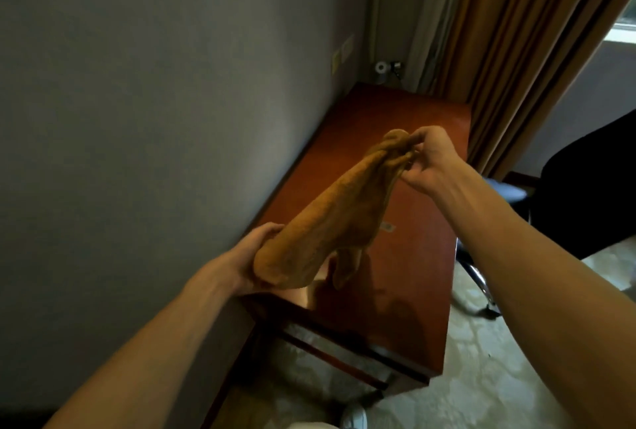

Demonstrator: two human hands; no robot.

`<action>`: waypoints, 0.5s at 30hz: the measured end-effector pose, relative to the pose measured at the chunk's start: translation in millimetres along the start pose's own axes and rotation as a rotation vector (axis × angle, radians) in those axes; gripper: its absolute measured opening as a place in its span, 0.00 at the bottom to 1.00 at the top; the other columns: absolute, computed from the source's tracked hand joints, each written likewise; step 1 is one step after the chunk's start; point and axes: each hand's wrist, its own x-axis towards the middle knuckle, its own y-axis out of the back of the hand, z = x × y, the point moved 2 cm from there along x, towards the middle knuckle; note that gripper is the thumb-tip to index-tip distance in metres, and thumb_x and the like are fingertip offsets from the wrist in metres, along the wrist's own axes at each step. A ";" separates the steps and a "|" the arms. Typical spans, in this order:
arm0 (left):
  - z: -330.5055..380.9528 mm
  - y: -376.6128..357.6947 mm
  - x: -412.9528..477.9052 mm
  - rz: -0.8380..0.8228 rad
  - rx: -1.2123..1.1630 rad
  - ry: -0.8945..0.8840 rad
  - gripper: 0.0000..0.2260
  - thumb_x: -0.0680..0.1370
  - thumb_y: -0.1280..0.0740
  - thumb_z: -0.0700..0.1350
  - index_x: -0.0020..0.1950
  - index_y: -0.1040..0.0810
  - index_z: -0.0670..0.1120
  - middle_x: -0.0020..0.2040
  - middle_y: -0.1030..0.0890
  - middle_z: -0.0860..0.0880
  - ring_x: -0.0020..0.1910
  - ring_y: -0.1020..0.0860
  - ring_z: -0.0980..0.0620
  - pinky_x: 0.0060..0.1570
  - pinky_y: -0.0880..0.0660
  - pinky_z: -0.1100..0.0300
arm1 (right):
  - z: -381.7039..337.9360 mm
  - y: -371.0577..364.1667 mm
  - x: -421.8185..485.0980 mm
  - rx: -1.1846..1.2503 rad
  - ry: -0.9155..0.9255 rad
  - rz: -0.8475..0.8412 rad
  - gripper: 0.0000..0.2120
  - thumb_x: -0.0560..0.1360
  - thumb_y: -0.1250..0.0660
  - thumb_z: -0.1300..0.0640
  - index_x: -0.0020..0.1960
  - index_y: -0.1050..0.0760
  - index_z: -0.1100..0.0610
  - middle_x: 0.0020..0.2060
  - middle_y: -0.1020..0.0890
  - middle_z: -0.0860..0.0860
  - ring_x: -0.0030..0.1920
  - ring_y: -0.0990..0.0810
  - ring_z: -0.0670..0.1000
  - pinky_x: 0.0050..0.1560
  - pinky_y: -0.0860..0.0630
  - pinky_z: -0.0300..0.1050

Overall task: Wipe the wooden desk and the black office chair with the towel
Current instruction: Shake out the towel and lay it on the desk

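A mustard-brown towel (337, 215) is stretched in the air above the reddish wooden desk (420, 256), held between both hands. My left hand (251, 256) grips its near, lower end at the desk's near left corner. My right hand (430, 160) pinches its far, upper end, bunched in the fingers. A loose flap of towel hangs down toward the desk top. The black office chair (592, 187) stands to the right of the desk, only partly in view.
A grey wall (155, 118) runs along the desk's left side. Brown curtains (516, 50) hang behind the desk's far end, with a small white roll (381, 67) at the far corner. The chair's metal base (478, 280) stands on pale patterned floor.
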 end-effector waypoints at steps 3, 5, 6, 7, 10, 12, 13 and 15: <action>4.1 -17.1 35.2 -0.119 0.212 0.102 0.29 0.75 0.34 0.71 0.57 0.14 0.48 0.54 0.14 0.42 0.49 0.16 0.43 0.44 0.19 0.52 | -4.9 16.8 31.0 -0.344 -0.003 -0.010 0.06 0.77 0.38 0.58 0.49 0.25 0.59 0.41 0.22 0.53 0.41 0.23 0.51 0.41 0.23 0.47; 10.6 -24.7 51.9 -0.154 0.347 0.072 0.24 0.78 0.33 0.64 0.60 0.15 0.46 0.53 0.14 0.42 0.47 0.15 0.45 0.42 0.19 0.53 | -4.5 38.3 54.0 -0.722 0.036 0.010 0.13 0.77 0.32 0.49 0.52 0.23 0.60 0.45 0.20 0.54 0.43 0.20 0.53 0.42 0.21 0.50; 15.4 -30.3 57.3 -0.132 0.388 0.028 0.18 0.80 0.33 0.58 0.58 0.16 0.45 0.49 0.14 0.43 0.44 0.15 0.46 0.40 0.20 0.54 | -3.9 49.7 61.6 -0.926 0.056 0.024 0.15 0.77 0.30 0.47 0.50 0.23 0.60 0.44 0.20 0.55 0.42 0.20 0.53 0.40 0.22 0.48; 20.6 -35.4 63.7 -0.097 0.402 -0.021 0.13 0.82 0.34 0.52 0.55 0.16 0.44 0.47 0.14 0.43 0.41 0.15 0.47 0.39 0.20 0.54 | -2.2 62.4 68.7 -1.134 0.077 0.048 0.16 0.77 0.29 0.46 0.45 0.23 0.60 0.42 0.20 0.55 0.39 0.22 0.52 0.37 0.24 0.46; 36.8 -41.2 84.5 0.003 0.307 -0.192 0.11 0.82 0.38 0.42 0.44 0.18 0.44 0.40 0.18 0.44 0.36 0.20 0.50 0.35 0.25 0.57 | 9.8 99.9 84.0 -1.631 -0.012 0.054 0.15 0.77 0.28 0.46 0.44 0.24 0.59 0.41 0.21 0.55 0.36 0.24 0.52 0.40 0.27 0.45; 53.8 -48.5 94.7 0.027 0.153 -0.256 0.10 0.81 0.39 0.41 0.42 0.22 0.46 0.35 0.22 0.47 0.31 0.23 0.52 0.31 0.27 0.59 | 20.0 117.3 94.3 -1.729 -0.159 0.000 0.17 0.77 0.29 0.45 0.52 0.21 0.60 0.46 0.19 0.55 0.44 0.21 0.55 0.47 0.26 0.48; 62.5 -52.6 98.7 0.034 0.088 -0.288 0.09 0.81 0.39 0.40 0.42 0.24 0.46 0.34 0.24 0.47 0.28 0.24 0.53 0.28 0.28 0.61 | 24.9 122.5 99.4 -1.724 -0.238 -0.039 0.19 0.78 0.30 0.44 0.57 0.20 0.60 0.48 0.19 0.55 0.47 0.20 0.55 0.49 0.25 0.49; 81.7 -56.3 107.3 0.044 -0.001 -0.377 0.07 0.79 0.42 0.40 0.47 0.24 0.42 0.37 0.22 0.45 0.31 0.24 0.54 0.31 0.28 0.61 | 29.4 125.6 105.8 -1.651 -0.348 -0.067 0.19 0.77 0.30 0.45 0.58 0.19 0.59 0.48 0.18 0.56 0.48 0.18 0.57 0.51 0.21 0.52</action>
